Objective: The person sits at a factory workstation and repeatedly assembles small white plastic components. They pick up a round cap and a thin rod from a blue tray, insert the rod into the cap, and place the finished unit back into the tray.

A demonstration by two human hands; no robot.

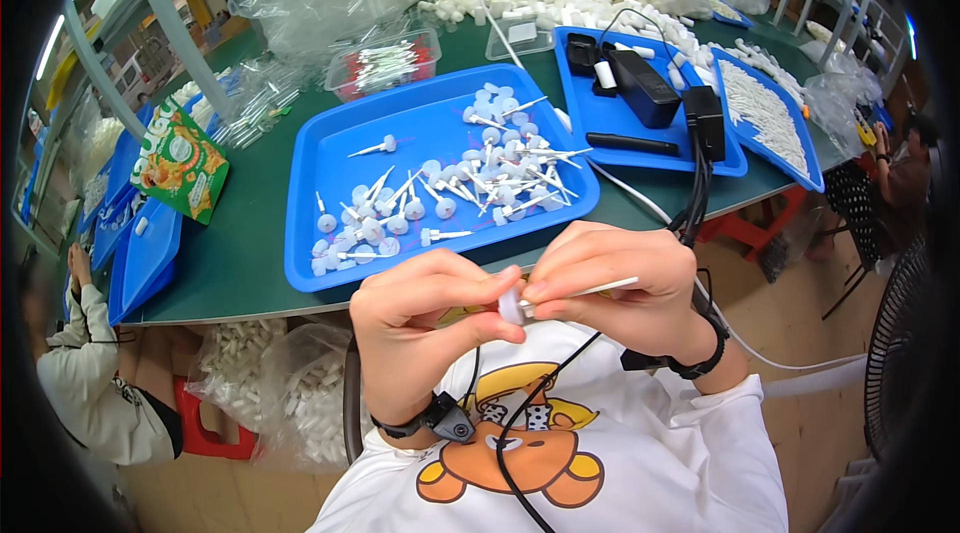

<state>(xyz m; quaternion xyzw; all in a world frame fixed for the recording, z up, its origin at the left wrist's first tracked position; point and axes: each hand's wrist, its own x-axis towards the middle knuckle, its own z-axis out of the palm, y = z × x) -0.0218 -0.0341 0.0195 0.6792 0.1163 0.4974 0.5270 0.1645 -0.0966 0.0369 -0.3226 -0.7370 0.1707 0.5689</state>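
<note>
In front of my chest both hands meet at one small part, a translucent white round cap [511,307] with a thin white stem [607,287]. My left hand [425,308] pinches the cap between thumb and fingertips. The stem is gripped by my right hand [625,283], its thin end sticking out past the fingers to the right. Just beyond, a blue tray [340,148] holds many similar capped stems [398,218], heaped toward its right and near side. One capped stem [376,147] lies apart at the tray's left.
A second blue tray [735,161] carries black devices and cables; another [815,178] holds small white pieces. A clear box [430,45] of thin parts, a green snack bag [185,165] and piled white tubes [600,8] surround them. Other people sit left and right; a fan [900,333] stands right.
</note>
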